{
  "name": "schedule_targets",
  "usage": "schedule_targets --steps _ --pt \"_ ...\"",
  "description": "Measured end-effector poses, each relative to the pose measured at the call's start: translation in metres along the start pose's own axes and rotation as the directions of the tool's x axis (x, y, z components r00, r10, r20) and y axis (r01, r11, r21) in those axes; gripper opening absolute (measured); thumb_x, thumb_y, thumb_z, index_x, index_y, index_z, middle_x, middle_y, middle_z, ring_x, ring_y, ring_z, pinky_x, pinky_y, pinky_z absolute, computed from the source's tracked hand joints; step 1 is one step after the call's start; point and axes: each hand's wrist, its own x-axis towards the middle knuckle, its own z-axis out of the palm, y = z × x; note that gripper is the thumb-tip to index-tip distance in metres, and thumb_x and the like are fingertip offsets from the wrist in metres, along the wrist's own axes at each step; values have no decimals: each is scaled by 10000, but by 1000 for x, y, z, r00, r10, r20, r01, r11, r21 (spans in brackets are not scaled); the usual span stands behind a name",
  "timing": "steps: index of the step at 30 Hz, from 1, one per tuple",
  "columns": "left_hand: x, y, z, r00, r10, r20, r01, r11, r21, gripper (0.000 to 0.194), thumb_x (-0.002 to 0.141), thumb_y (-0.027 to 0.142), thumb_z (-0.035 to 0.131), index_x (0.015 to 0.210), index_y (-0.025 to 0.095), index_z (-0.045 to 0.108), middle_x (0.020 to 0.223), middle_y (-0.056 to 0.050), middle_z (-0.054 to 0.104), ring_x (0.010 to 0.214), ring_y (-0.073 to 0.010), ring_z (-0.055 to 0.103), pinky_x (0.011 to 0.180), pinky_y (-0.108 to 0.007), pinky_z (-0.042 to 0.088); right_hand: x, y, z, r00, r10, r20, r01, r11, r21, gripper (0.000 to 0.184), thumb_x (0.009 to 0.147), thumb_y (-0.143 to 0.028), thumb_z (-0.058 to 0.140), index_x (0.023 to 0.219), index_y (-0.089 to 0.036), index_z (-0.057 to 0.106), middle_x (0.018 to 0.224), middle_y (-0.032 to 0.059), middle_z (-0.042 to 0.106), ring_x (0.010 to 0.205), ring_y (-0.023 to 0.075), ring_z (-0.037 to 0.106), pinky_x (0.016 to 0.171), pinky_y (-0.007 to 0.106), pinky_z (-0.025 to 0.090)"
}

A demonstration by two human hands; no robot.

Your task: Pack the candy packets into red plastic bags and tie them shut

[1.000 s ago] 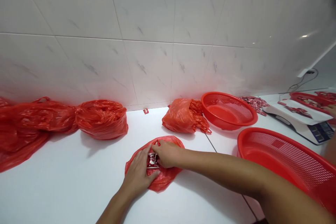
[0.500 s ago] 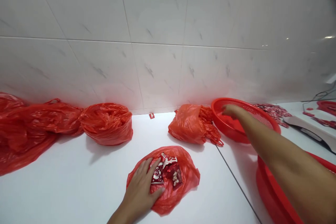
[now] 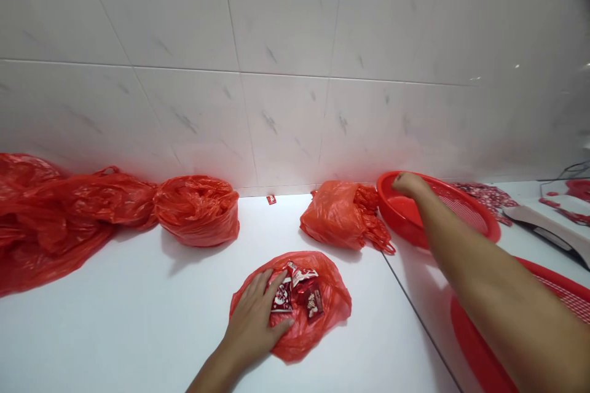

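My left hand (image 3: 258, 319) lies with spread fingers on the left side of an open red plastic bag (image 3: 334, 307), which rests flat on the white table. Several small wrapped packets (image 3: 314, 302) in red, dark red and white show inside the bag's mouth, close to my fingertips. Reaching far to the right, my right hand (image 3: 412, 185) dips into a red plastic basket (image 3: 465, 206) by the wall. Its fingers are hidden from view, so what they touch cannot be seen.
Filled red bags (image 3: 198, 212) line the wall at left. A bundle of red bags (image 3: 338, 215) stands beside the basket. One small red packet (image 3: 271, 199) lies by the wall. A second red basket (image 3: 479, 344) sits under my right forearm. Red packets (image 3: 491, 201) and a pale device (image 3: 548, 233) are at right.
The view has shifted slightly, so things appear a little to the right. My left hand stays on the bag, and my right hand remains in the basket.
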Motion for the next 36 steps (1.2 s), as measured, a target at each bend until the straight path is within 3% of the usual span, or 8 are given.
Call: schedule_targets --steps 7,9,12,14,20,27,31,36 --pt "1 2 -1 999 26 -31 -28 998 -49 931 820 357 730 1662 387 333 1738 -41 324 1609 -359 270 1288 -586 268 -109 -59 6 988 -156 -4 152 959 238 235 878 -343 652 1070 -211 687 963 61 740 767 192 645 699 303 491" --pt "1 0 2 997 54 -62 -58 996 -66 963 800 330 739 1667 374 321 1739 -55 319 1607 -363 271 1283 -584 279 -188 -64 31 876 -475 86 399 812 425 237 918 -325 634 1122 -222 698 994 74 732 780 197 647 714 318 515" --pt "1 0 5 993 59 -98 -67 995 -76 1003 774 261 723 1678 338 294 1760 -79 254 1629 -361 210 1287 -577 278 -286 -59 73 521 -810 270 701 587 406 268 892 -173 640 1119 -270 743 967 60 723 871 227 630 803 375 500" --pt "1 0 7 991 48 -121 -57 995 -76 1052 757 234 720 1694 294 245 1781 -105 162 1646 -358 143 1297 -567 267 -317 -50 91 450 -818 358 767 559 315 332 872 -120 670 1132 -306 755 947 44 735 949 258 616 873 429 474" --pt "-1 -1 10 985 71 -155 -82 994 -67 1146 742 306 810 1703 318 186 1799 -107 0 1652 -381 67 1298 -597 252 -293 -22 83 605 -731 315 701 677 223 453 854 -395 791 1290 -292 721 1282 106 706 1293 376 501 1085 554 368" --pt "-2 1 6 979 67 -191 -84 993 -81 1126 766 306 829 1693 375 193 1799 -66 3 1651 -384 69 1295 -620 261 -252 13 81 834 -425 351 369 904 217 128 799 -210 651 674 -201 631 688 35 620 702 191 491 719 330 388" --pt "4 -1 5 952 39 -302 -69 994 -88 809 918 410 701 1640 301 355 1748 -105 248 1623 -360 214 1295 -605 278 -244 21 91 922 -269 279 -24 679 734 389 832 -351 601 532 -230 385 511 -34 373 533 141 338 559 290 313" --pt "9 -4 5 898 -21 -439 -23 995 -94 600 979 428 600 1546 269 491 1635 -120 433 1559 -355 345 1273 -601 316 -246 19 98 913 -295 281 -115 474 873 354 894 -464 548 651 -212 598 682 42 609 653 197 565 662 342 491"
